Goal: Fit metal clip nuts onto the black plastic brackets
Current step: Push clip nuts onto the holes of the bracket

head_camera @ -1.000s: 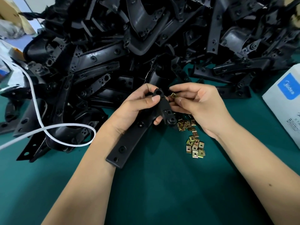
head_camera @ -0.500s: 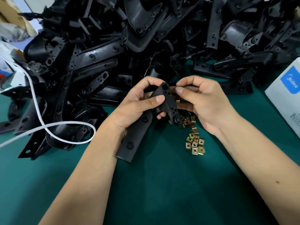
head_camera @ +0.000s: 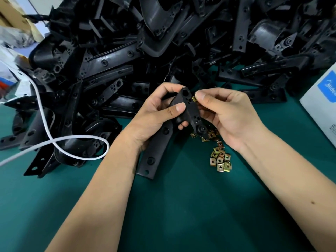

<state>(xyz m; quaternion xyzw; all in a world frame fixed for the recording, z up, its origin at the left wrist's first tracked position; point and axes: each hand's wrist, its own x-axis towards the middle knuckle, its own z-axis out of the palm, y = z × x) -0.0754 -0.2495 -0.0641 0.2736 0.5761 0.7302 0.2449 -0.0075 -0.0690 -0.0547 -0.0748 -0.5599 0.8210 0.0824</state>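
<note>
White box (head_camera: pixel 320 104) reads, seemingly, "Midea"

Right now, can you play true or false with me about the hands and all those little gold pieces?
1. The left hand holds a black bracket. True.
2. The right hand is empty. False: it pinches a clip nut against the bracket's edge.
3. Loose clip nuts lie on the green table. True.
4. The white cable is wrapped round the left wrist. False: it lies apart, over the pile of brackets.
5. The white box is on the left. False: on the right.
</note>
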